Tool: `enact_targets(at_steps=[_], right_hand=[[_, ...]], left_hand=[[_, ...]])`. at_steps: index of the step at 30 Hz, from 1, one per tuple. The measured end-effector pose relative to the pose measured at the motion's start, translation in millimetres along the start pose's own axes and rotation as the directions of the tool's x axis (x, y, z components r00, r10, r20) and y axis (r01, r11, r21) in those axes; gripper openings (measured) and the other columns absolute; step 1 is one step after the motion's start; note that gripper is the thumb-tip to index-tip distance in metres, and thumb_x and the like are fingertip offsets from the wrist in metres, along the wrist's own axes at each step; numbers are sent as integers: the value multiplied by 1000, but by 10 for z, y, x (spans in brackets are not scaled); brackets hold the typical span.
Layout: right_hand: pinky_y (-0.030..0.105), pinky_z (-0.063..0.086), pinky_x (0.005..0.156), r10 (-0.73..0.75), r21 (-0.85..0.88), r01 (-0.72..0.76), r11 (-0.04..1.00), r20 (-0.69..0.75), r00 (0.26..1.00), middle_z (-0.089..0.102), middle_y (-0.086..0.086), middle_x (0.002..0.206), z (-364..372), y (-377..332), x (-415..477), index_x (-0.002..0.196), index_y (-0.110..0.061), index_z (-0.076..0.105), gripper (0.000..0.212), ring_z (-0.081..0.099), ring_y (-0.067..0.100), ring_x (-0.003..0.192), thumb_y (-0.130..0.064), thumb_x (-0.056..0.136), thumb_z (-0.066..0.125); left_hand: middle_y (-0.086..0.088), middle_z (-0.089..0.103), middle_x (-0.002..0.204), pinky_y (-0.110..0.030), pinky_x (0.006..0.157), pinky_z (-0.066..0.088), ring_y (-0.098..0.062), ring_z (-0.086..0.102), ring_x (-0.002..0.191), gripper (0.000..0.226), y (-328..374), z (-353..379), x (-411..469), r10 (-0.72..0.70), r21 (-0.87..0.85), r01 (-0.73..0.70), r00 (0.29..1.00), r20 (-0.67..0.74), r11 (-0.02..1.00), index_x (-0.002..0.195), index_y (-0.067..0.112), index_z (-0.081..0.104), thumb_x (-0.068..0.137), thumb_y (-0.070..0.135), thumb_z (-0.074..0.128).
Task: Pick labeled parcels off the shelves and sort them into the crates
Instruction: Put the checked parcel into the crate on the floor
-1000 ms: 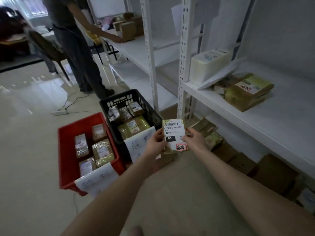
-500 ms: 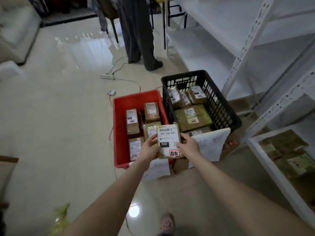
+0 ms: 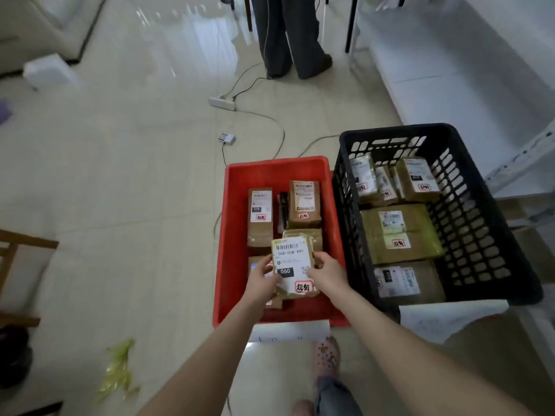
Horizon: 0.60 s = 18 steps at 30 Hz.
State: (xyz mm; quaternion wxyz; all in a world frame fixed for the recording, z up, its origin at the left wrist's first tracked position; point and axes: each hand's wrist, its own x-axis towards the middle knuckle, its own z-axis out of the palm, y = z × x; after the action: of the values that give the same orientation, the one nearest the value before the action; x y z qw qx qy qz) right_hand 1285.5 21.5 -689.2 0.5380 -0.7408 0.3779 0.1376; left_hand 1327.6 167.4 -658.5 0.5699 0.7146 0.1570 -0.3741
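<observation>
Head view showed our left hand [image 3: 262, 279] and right hand [image 3: 326, 273] pinching the small brown white-labelled cardboard parcel [image 3: 293, 267] by its side edges, mid-frame over the red plastic crate [image 3: 237, 235]; it looked light, stiff, easily gripped there.

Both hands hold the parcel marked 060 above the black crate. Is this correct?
Not the black crate. The head view shows the left hand and right hand holding the parcel marked 060 above the red crate.
</observation>
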Motion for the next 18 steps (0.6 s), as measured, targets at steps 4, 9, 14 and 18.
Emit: enact_targets(at_steps=[4,9,14,18], right_hand=[[31,54,77,55,25,-55,998,9,998,66,4,120,19,-111,524,129,-20,55,49,65,19,92,-7,81,59],[36,56,74,55,9,-55,998,10,998,62,5,120,58,-351,1188,137,-24,47,56,66,22,92,-13,83,58],[40,54,83,11,-53,-14,998,-55,998,53,7,124,190,-534,1769,135,-24,48,56,60,24,100,-12,81,59],[40,47,93,-21,-120,3,993,-149,989,49,8,130,140,-675,2259,142,-24,38,66,53,29,113,-14,80,59]], left_hand=[[-5,58,117,-36,72,58,-25,63,100,61,181,108,536,-21,30,22,999,-44,999,139,17,41,85,-12,44],[0,62,120,-38,77,57,-25,63,103,65,463,133,1182,9,54,-8,1000,-14,998,142,23,39,87,-10,42],[9,62,117,-24,69,51,-15,64,96,66,695,140,1830,27,78,-29,999,26,997,143,29,37,89,-8,40],[7,65,110,-40,76,52,-17,61,90,63,891,274,2385,87,101,-91,995,44,991,141,28,42,88,-6,42]])
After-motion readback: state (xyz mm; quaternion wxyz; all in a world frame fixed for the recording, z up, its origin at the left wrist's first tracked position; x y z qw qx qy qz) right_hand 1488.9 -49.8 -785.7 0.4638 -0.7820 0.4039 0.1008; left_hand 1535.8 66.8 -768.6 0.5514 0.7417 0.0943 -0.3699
